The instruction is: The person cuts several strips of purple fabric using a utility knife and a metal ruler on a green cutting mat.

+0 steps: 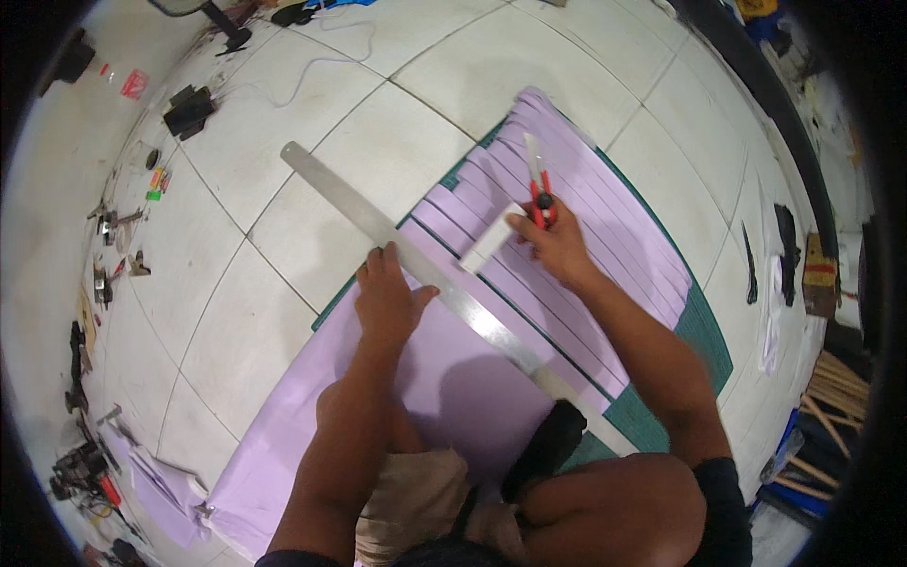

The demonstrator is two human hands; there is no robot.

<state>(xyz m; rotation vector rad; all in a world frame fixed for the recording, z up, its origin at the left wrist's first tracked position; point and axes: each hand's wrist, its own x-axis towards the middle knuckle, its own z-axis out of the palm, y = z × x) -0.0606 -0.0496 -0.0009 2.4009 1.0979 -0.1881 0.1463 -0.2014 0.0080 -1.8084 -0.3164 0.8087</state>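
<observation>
A long metal ruler (482, 319) lies slantwise over a lilac sheet (472, 378), near the sheet's cut edge. My left hand (383, 302) rests on the ruler with its fingers spread and thumb out. In my right hand (559, 248) are a red-handled utility knife (538, 175), its blade pointing away from me, and a white rectangular block (489, 244), pinched at one end by the thumb. They are over lilac strips (614, 227) lying side by side to the right of the ruler. A green cutting mat (699, 331) shows beneath and around the strips.
My bent knee and a dark foot (548, 444) are by the ruler's near end. White floor tiles (255, 293) surround the mat. Small tools and a motor-like part (80, 472) lie along the left wall; a black box (189, 111) sits far left, wooden sticks (836, 387) at right.
</observation>
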